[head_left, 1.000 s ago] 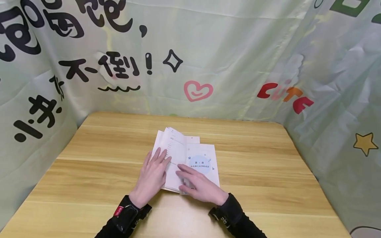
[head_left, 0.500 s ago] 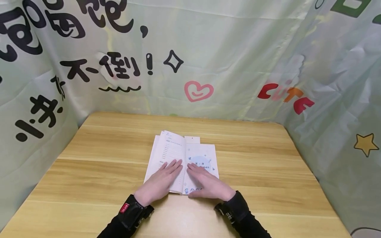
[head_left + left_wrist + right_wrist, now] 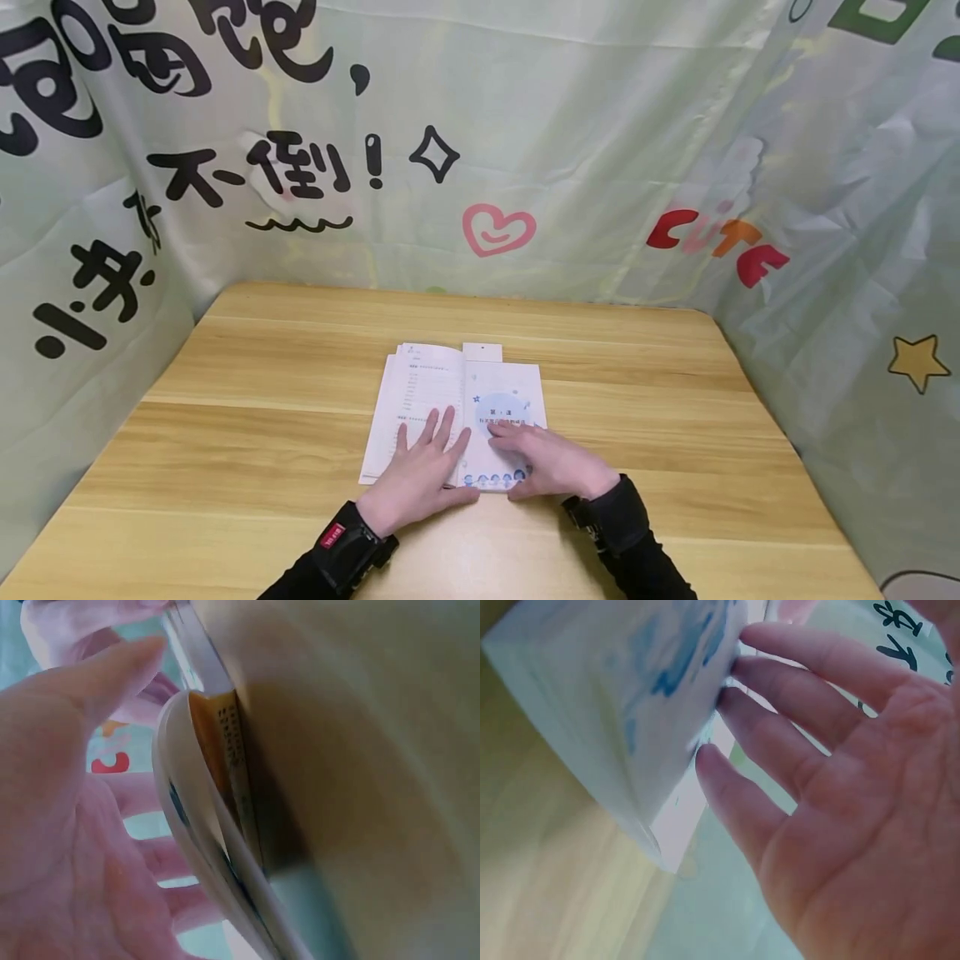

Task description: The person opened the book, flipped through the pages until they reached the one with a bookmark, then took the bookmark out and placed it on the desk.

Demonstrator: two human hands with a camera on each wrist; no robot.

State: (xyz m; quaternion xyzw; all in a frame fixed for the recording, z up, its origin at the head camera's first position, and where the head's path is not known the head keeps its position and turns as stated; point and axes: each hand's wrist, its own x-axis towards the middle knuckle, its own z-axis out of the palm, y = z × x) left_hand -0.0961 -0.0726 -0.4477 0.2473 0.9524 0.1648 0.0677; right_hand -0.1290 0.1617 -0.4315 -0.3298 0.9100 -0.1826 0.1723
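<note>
A book (image 3: 431,379) lies open on the table, with lines of print on its left page and a blue circle and small blue figures on its right page. My left hand (image 3: 420,479) rests spread on the left page near the spine, its thumb at the lower edge. My right hand (image 3: 562,462) touches the right page with its fingertips, the thumb near the lower right corner. From the left wrist, the book's curved lower edge (image 3: 176,742) shows, with a strip of orange at the spine. The right wrist view has the extended fingers (image 3: 750,742) against the blue-printed page.
A white piece (image 3: 482,352) with a small dark dot sticks out above the book's top edge. The wooden table (image 3: 675,433) reaches back to a printed cloth (image 3: 585,125), which hangs behind it and at both sides.
The raised left pages have come down flatter to the left. My left hand has moved right toward the spine and spread its fingers, while my right hand has shifted right across the right page.
</note>
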